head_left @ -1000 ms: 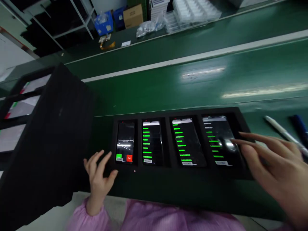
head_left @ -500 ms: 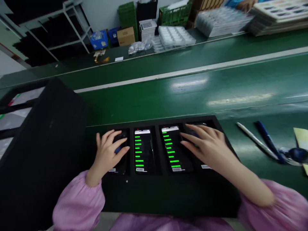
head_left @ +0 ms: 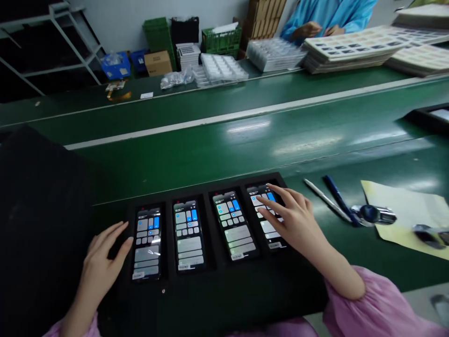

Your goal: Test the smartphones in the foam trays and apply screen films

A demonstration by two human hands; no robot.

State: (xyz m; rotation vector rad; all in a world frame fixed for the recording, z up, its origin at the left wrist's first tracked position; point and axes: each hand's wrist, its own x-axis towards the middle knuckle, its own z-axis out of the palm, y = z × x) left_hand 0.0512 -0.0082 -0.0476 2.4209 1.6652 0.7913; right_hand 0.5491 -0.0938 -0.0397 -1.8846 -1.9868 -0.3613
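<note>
A black tray (head_left: 206, 189) on the green bench holds several phones, each in its own slot with the screen lit. My right hand (head_left: 289, 213) hovers over or touches the rightmost phone (head_left: 275, 234), fingers spread, holding nothing. At the tray's left edge rests my left hand (head_left: 105, 255), fingers apart, beside the leftmost phone (head_left: 146, 248). Between them lie two more, the left-middle phone (head_left: 189, 238) and the right-middle phone (head_left: 235, 229). All screens show grey and blue tiles.
A white pen (head_left: 326, 200), a blue pen (head_left: 338, 196) and yellow paper (head_left: 396, 234) lie to the right. A large black box (head_left: 38, 224) stands left. Across the bench are clear trays (head_left: 224, 69) and a person in blue sleeves (head_left: 333, 16).
The view has shifted right. Phone screens have changed from green lines on black to grey and blue tiles. My left hand has moved off the leftmost phone to the tray's left edge.
</note>
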